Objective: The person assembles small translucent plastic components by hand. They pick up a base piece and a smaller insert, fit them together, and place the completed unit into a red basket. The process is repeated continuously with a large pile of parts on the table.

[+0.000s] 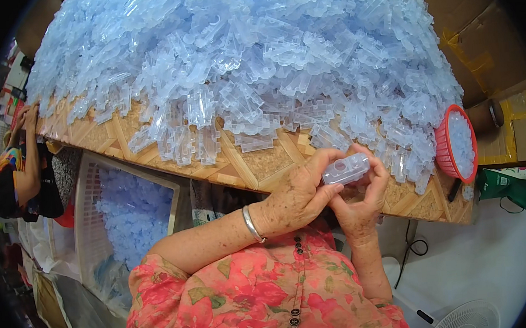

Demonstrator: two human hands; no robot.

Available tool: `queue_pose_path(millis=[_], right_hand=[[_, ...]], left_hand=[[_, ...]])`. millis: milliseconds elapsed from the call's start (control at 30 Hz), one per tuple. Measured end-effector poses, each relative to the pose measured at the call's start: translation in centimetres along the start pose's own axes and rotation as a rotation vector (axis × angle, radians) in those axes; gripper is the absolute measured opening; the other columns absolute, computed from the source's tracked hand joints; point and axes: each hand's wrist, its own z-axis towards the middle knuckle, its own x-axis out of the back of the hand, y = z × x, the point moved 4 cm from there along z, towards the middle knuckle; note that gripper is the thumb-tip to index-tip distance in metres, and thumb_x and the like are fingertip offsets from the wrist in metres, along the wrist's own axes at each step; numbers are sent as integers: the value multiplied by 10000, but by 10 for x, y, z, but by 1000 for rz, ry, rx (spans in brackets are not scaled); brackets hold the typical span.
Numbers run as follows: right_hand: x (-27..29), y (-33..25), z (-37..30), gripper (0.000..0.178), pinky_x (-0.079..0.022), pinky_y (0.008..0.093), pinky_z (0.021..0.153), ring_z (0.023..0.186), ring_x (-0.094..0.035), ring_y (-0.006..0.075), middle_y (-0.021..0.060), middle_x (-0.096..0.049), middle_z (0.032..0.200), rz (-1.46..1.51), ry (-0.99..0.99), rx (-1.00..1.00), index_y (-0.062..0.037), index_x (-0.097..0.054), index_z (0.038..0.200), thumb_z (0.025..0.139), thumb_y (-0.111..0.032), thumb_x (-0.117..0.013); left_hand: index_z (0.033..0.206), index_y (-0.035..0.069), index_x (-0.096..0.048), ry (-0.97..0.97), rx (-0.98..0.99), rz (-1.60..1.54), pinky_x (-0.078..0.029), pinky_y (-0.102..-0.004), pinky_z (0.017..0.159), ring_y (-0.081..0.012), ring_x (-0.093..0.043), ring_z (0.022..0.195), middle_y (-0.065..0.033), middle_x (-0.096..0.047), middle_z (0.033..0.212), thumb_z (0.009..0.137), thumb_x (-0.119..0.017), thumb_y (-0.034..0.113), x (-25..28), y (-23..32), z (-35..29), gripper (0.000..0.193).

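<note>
Between the fingertips of both hands is a small translucent plastic case, held just above the table's near edge. My left hand, with a silver bangle at the wrist, grips its left side with thumb and fingers. Closed round the other end is my right hand, its thumb below and fingers curled at the side. A round shape shows on the case's upper face. Beyond the hands, a large heap of similar clear, bluish plastic pieces covers most of the wood-patterned table. Several loose pieces lie along its front edge.
A red basket of small pale pieces stands at the table's right end. Below the left edge sits a pale crate with more pieces. Another person is at far left. Cardboard and a green bag are right.
</note>
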Motion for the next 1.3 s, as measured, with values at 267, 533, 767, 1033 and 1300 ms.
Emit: queue_pose_path(millis=[267,533,767,1033,1300], right_hand=[[24,-16,22,426,-502,443,898,1073,-625,334,122,-672,1156,-471,-230,264,-43,-676,1166,759,-64,-800],[19,-13,19,461,-504,439,881,1038,-626,317,115,-669,1119,-551,-221,295,-40,-655,1184,754,-107,-806],[129,-26,77,337,-492,443,956,1068,-639,361,156,-696,1140,-839,199,270,-26,-675,1178,844,-42,-718],[301,46,137,277,-474,466,977,1173,-602,337,126,-677,1180,-1514,282,-418,-116,-713,1145,887,-210,-685],[305,53,136,255,-533,434,900,1006,-683,354,160,-719,1077,-1293,255,-333,-77,-721,1093,861,-183,-714]], left_hand=[[1241,1,-592,56,-366,372,-498,-463,941,-391,-616,1084,-193,-653,1209,801,-709,-37,6,-7,12,457],[1203,0,-638,97,-330,433,-519,-435,890,-378,-634,1038,-173,-670,1195,816,-733,7,5,-13,14,399],[1220,50,-650,100,-307,438,-515,-400,808,-341,-642,962,-145,-650,1155,803,-757,6,7,-12,15,433],[1234,62,-650,104,-310,434,-516,-389,769,-322,-636,920,-143,-640,1123,812,-767,27,6,-13,15,440],[1232,62,-656,104,-299,441,-519,-395,775,-327,-642,920,-146,-648,1120,807,-775,40,8,-12,15,442]])
